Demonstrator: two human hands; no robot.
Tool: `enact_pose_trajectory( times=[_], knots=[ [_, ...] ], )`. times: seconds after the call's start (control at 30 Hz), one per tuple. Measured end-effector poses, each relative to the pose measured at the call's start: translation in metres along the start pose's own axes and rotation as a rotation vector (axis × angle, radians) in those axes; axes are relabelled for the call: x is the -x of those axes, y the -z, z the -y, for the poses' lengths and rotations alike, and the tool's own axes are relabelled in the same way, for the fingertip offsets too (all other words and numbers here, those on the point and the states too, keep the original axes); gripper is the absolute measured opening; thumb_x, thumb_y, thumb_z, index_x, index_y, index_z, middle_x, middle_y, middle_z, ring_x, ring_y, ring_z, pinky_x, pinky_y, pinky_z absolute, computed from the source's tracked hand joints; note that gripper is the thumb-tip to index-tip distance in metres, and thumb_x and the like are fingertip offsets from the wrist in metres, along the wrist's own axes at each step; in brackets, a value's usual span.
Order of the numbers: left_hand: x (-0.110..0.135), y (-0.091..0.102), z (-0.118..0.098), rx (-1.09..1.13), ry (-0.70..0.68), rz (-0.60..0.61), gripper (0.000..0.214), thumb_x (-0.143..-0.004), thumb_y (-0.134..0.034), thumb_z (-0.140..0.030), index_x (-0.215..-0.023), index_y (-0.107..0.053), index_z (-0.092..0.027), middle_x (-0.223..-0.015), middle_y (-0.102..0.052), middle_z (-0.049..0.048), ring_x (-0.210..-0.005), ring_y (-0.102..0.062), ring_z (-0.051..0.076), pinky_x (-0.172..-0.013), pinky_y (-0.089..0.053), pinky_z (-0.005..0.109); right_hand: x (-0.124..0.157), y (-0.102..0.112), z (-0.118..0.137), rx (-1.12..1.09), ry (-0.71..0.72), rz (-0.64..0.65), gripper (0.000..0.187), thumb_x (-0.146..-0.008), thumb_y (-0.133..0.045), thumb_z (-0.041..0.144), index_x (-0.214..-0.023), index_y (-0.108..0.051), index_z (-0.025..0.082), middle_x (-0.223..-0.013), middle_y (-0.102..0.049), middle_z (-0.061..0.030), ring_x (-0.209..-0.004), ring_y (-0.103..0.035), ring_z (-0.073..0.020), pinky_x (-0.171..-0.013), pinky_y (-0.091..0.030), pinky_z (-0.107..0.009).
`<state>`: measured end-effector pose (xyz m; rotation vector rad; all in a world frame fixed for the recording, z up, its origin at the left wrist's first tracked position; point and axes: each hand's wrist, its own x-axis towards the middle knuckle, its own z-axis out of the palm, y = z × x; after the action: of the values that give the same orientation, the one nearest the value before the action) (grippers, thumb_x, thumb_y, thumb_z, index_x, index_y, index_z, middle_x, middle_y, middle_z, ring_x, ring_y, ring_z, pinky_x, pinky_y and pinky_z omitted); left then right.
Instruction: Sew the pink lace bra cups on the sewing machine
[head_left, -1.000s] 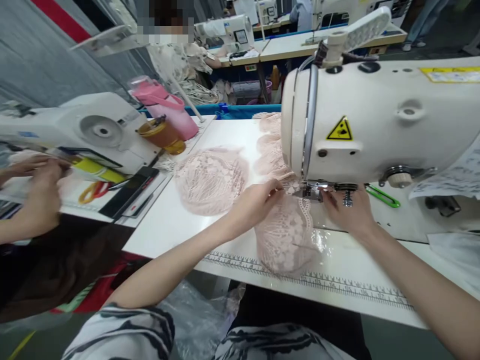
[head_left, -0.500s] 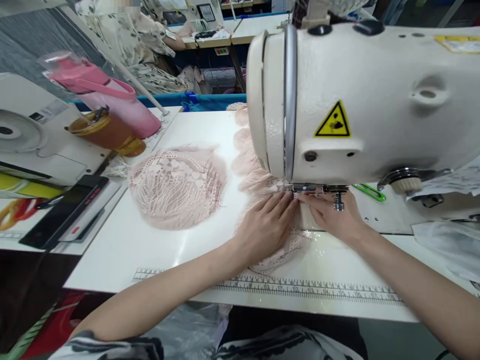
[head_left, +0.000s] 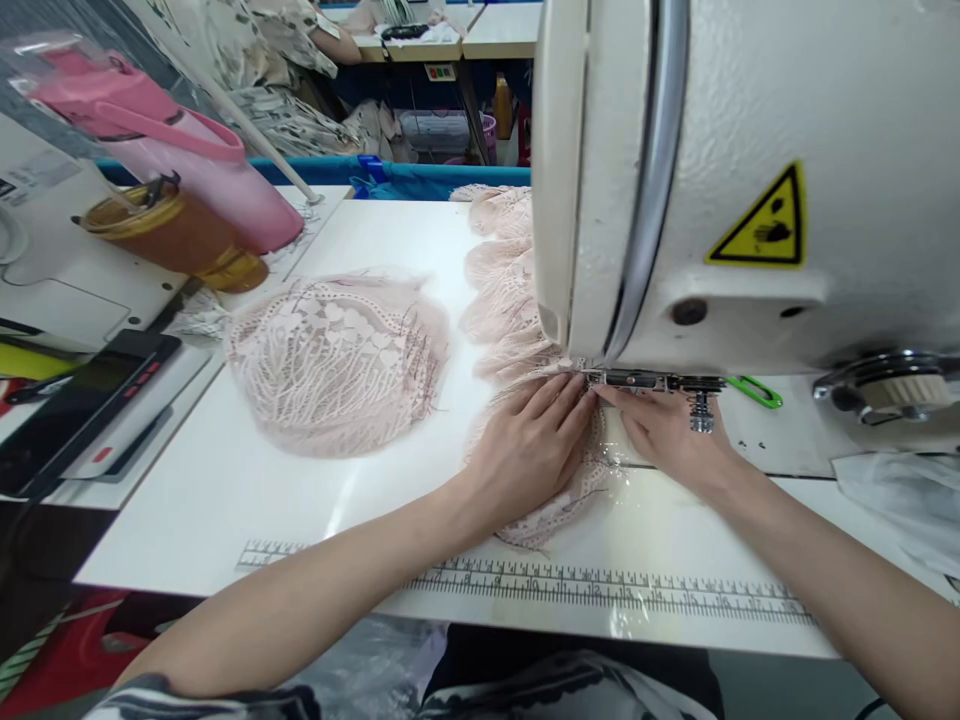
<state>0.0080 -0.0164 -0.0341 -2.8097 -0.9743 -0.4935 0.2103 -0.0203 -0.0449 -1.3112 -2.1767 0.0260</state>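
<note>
My left hand lies flat, fingers stretched, on a pale pink lace piece just in front of the presser foot of a white sewing machine. Across from it, my right hand also presses flat on the lace, fingertips pointing at the foot and nearly touching the left fingertips. The needle itself is hidden under the machine head. More sewn lace trails away behind the machine.
A loose pile of pink lace pieces lies to the left on the white table. A pink bottle, a brown cup and a black device stand further left. A printed ruler runs along the front edge. Green-handled snips lie right of the foot. Another person sits beyond.
My view has come closer to the machine. My left hand went from pinching the lace to lying flat on it, and both hands drew together at the presser foot.
</note>
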Motion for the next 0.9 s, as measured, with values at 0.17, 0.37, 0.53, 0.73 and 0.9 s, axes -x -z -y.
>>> enact_pose_trajectory(
  times=[0.17, 0.37, 0.53, 0.73, 0.9],
  knots=[
    [-0.0006, 0.0008, -0.0005, 0.014, 0.012, -0.009, 0.038, -0.092, -0.043, -0.020, -0.124, -0.057, -0.005, -0.131, -0.055, 0.0165, -0.122, -0.053, 0.029, -0.100, -0.048, 0.044, 0.0015, -0.0022, -0.0017, -0.041, 0.017, -0.015, 0.026, -0.092, -0.044, 0.024, -0.100, -0.069, 0.027, -0.088, -0.070, -0.0022, -0.081, -0.062, -0.0166, -0.082, -0.050, -0.033],
    [-0.0013, 0.0005, -0.0006, 0.009, 0.013, -0.027, 0.037, -0.093, -0.043, -0.020, -0.124, -0.057, -0.007, -0.130, -0.057, 0.0156, -0.121, -0.054, 0.028, -0.099, -0.049, 0.043, -0.0010, -0.0036, -0.0020, -0.047, 0.024, -0.008, 0.026, -0.091, -0.048, 0.028, -0.109, -0.067, 0.030, -0.094, -0.070, -0.0040, -0.091, -0.063, -0.0200, -0.085, -0.051, -0.038],
    [-0.0012, -0.0003, 0.0002, 0.050, 0.037, -0.030, 0.037, -0.093, -0.044, -0.020, -0.125, -0.057, -0.008, -0.129, -0.057, 0.0153, -0.121, -0.054, 0.028, -0.101, -0.048, 0.044, 0.0001, -0.0058, -0.0019, -0.038, -0.007, 0.004, 0.024, -0.090, -0.051, 0.028, -0.109, -0.066, 0.030, -0.097, -0.070, -0.0046, -0.093, -0.063, -0.0214, -0.085, -0.051, -0.040],
    [-0.0021, 0.0009, 0.0011, 0.025, 0.024, -0.030, 0.037, -0.092, -0.044, -0.021, -0.125, -0.057, -0.007, -0.129, -0.058, 0.0147, -0.120, -0.055, 0.028, -0.099, -0.049, 0.043, 0.0047, -0.0062, 0.0008, 0.007, -0.095, -0.053, 0.021, -0.090, -0.050, 0.026, -0.102, -0.067, 0.028, -0.095, -0.070, -0.0048, -0.099, -0.061, -0.0245, -0.076, -0.051, -0.039],
    [-0.0031, -0.0004, 0.0013, 0.049, 0.039, -0.033, 0.037, -0.093, -0.044, -0.021, -0.125, -0.057, -0.009, -0.128, -0.059, 0.0141, -0.120, -0.056, 0.027, -0.098, -0.050, 0.043, 0.0053, 0.0009, 0.0027, 0.106, -0.059, -0.051, 0.024, -0.089, -0.047, 0.019, -0.099, -0.067, 0.028, -0.091, -0.072, -0.0006, -0.084, -0.063, -0.0195, -0.062, -0.044, -0.031]
  ],
)
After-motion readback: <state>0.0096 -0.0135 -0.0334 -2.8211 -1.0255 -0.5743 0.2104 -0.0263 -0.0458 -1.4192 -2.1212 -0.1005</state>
